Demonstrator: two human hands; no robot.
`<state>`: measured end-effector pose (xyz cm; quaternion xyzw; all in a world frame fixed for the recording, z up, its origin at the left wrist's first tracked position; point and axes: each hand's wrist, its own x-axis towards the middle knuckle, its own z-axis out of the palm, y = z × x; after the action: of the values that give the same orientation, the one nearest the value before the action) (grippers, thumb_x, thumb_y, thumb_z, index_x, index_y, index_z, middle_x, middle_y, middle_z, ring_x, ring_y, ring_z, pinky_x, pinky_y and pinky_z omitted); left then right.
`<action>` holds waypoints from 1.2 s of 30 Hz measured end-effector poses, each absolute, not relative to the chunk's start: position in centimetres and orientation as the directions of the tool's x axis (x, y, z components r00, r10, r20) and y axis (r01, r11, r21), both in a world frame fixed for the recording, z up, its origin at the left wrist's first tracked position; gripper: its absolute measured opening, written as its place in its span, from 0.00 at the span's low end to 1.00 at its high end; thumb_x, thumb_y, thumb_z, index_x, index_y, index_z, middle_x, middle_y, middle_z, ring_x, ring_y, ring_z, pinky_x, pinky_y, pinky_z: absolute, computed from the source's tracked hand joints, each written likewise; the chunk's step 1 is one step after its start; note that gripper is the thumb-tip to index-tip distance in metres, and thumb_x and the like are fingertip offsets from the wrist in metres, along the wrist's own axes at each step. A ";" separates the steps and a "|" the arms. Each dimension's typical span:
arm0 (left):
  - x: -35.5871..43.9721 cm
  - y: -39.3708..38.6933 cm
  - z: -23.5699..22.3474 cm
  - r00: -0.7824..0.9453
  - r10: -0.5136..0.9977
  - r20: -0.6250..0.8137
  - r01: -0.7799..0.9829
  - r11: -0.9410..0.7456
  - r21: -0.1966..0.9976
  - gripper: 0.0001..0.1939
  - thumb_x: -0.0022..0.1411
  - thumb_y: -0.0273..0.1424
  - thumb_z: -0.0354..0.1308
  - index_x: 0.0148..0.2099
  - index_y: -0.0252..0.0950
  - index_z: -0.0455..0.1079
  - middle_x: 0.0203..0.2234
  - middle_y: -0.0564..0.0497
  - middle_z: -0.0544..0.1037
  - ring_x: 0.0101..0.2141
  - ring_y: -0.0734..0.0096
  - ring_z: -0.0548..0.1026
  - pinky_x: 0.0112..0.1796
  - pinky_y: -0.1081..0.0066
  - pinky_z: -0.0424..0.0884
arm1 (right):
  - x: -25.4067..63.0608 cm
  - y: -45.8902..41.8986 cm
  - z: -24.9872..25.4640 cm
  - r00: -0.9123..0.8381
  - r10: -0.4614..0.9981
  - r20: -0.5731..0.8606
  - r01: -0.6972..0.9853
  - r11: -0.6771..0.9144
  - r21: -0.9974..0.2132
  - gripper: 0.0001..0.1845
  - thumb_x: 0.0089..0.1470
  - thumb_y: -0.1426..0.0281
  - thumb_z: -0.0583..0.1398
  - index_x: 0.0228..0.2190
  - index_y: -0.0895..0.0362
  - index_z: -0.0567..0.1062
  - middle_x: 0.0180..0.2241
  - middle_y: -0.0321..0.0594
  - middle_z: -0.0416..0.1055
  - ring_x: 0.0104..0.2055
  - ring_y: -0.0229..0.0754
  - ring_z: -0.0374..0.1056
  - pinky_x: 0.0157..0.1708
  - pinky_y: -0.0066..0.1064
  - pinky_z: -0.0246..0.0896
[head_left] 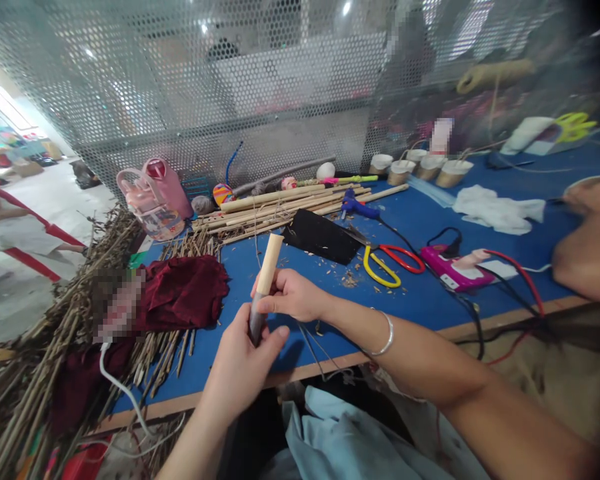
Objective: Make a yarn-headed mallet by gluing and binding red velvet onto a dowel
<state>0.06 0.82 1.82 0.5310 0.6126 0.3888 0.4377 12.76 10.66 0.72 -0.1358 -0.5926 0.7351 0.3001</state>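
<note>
My left hand (pixel 243 363) grips the dark lower end of a short bamboo stick (pixel 269 262) held upright over the blue table (pixel 410 297). My right hand (pixel 293 295), with a silver bangle on its wrist, is closed round the stick's middle just above the left hand. The pale cut top of the stick points up and slightly right. Thin wire or thread trails down from under my right hand toward the table's front edge.
Long bamboo poles (pixel 290 203) lie at the back by a pink jug (pixel 155 197). Black sheet (pixel 323 237), yellow-and-red scissors (pixel 390 261), pink glue gun (pixel 453 267) with cables, white cloth (pixel 497 210), maroon cloth (pixel 183 290), twig pile (pixel 35 353) left. Another person's arm (pixel 587 243) rests at right.
</note>
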 end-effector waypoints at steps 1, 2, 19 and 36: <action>0.3 0.5 1.8 -0.087 0.993 -0.081 0.371 0.108 0.922 0.14 0.55 0.40 0.60 0.37 0.37 0.61 0.23 0.59 0.63 0.24 0.79 0.61 0.25 0.77 0.60 | 12.7 10.6 0.6 -0.783 0.604 0.149 -0.278 -0.124 -0.953 0.18 0.41 0.62 0.68 0.29 0.61 0.69 0.25 0.34 0.70 0.26 0.33 0.68 0.30 0.27 0.65; 0.5 0.4 1.7 -0.099 0.993 -0.061 0.396 0.095 0.913 0.14 0.55 0.39 0.60 0.36 0.37 0.62 0.23 0.59 0.62 0.24 0.79 0.61 0.25 0.77 0.59 | 12.6 10.5 0.6 -0.785 0.603 0.144 -0.275 -0.130 -0.953 0.18 0.41 0.62 0.68 0.28 0.61 0.69 0.24 0.33 0.70 0.25 0.33 0.68 0.30 0.27 0.65; 0.1 0.6 1.1 -0.138 0.990 -0.033 0.407 0.088 0.909 0.12 0.53 0.38 0.60 0.34 0.36 0.64 0.19 0.60 0.60 0.21 0.79 0.57 0.22 0.77 0.54 | 12.3 10.1 0.4 -0.785 0.601 0.149 -0.264 -0.106 -0.959 0.19 0.43 0.62 0.67 0.30 0.60 0.68 0.25 0.33 0.70 0.26 0.33 0.68 0.31 0.27 0.64; -0.8 1.4 0.9 0.160 0.926 -0.341 0.169 0.314 0.934 0.15 0.50 0.39 0.61 0.27 0.37 0.58 0.13 0.62 0.56 0.15 0.82 0.53 0.17 0.77 0.51 | 12.7 10.2 0.6 -0.853 0.512 0.100 -0.195 -0.136 -0.971 0.20 0.43 0.61 0.68 0.33 0.60 0.68 0.26 0.33 0.70 0.26 0.33 0.67 0.29 0.26 0.63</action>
<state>-0.83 1.37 0.93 0.4878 0.5612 0.3238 0.5850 12.71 10.21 0.59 -0.1293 -0.6128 0.7423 0.2382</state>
